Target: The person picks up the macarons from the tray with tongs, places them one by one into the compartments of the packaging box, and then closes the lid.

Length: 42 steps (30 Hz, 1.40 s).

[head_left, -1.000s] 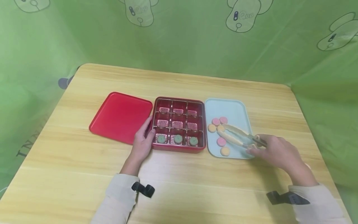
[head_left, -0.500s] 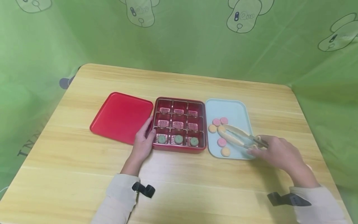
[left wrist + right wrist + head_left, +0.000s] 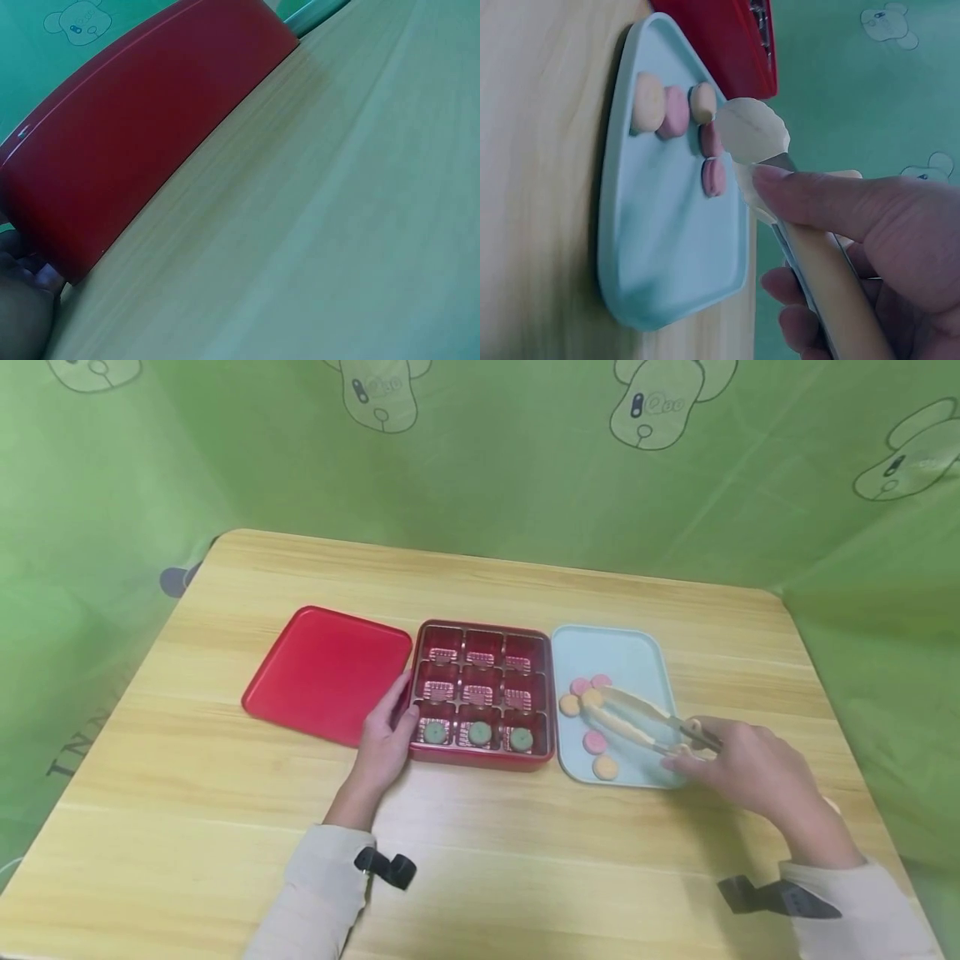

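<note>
My right hand point(image 3: 750, 768) grips a pair of tongs point(image 3: 637, 714), thumb pressed along one arm in the right wrist view. Between the tong tips sits a yellow macaron point(image 3: 592, 697), hidden behind the tips in the right wrist view. Several pink and yellow macarons, such as one pink macaron point(image 3: 596, 742) and a yellow macaron point(image 3: 648, 103), lie on the pale blue tray point(image 3: 622, 647). My left hand point(image 3: 384, 739) rests with thumb and extended fingers against the left side of the red box point(image 3: 483, 762). Three green macarons point(image 3: 479, 734) fill the box's near row of compartments.
A red lid point(image 3: 326, 677) lies left of the box, partly behind my left hand. The tray stands close against the box's right side. A green printed curtain point(image 3: 510, 468) hangs behind the wooden table point(image 3: 480, 860).
The tongs have drawn closer together on the yellow macaron and shifted slightly upward in the head view with it. My left hand and the box stay in place.
</note>
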Available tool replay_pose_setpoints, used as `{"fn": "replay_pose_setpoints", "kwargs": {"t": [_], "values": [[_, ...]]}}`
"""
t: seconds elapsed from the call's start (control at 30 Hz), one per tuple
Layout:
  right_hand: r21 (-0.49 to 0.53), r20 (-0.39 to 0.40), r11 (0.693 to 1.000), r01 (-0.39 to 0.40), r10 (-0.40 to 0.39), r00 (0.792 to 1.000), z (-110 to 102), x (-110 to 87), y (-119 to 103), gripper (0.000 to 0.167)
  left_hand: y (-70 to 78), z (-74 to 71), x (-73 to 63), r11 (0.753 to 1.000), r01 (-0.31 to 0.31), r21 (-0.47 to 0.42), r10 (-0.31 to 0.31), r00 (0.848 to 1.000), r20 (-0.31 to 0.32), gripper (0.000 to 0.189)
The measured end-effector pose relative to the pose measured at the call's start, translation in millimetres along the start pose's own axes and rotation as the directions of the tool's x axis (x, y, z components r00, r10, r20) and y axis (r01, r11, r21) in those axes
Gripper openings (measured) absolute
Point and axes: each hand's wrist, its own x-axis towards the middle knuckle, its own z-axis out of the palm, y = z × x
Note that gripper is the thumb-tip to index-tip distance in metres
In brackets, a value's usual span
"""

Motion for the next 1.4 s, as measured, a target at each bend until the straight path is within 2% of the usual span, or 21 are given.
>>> {"fn": "replay_pose_setpoints", "kwargs": {"t": [0.47, 0.73, 0.9, 1.03, 1.2, 1.4], "values": [[0.014, -0.064, 1.000, 0.020, -0.019, 0.998, -10, -1.7, -28, 0.064, -0.6, -0.1, -0.1, 1.000, 0.000, 0.004, 0.000, 1.000, -0.001, 0.053], [0.031, -0.078, 0.997, 0.068, -0.065, 0.995, -8, 4.3, -42, 0.049, -1.3, 0.1, 0.4, 1.000, 0.006, 0.002, -0.006, 1.000, 0.002, 0.053], [0.022, -0.082, 0.995, 0.097, -0.095, 0.992, -5, 7.6, -50, 0.045, -2.1, 0.2, 0.7, 1.000, -0.001, 0.008, 0.001, 1.000, 0.003, 0.053], [0.019, -0.072, 0.993, 0.114, -0.113, 0.991, -4, 10.7, -57, 0.048, -1.6, 1.1, 0.8, 1.000, 0.002, 0.010, -0.002, 1.000, 0.000, 0.053], [0.012, -0.063, 0.996, 0.090, -0.089, 0.994, -2, 13.7, -64, 0.059, -0.1, 2.8, 1.2, 1.000, 0.000, -0.002, 0.000, 1.000, 0.002, 0.053], [0.003, -0.052, 0.996, 0.084, -0.084, 0.995, -3, 15.8, -65, 0.062, 1.1, 3.2, 1.2, 1.000, 0.001, 0.000, -0.001, 1.000, 0.000, 0.054]]}}
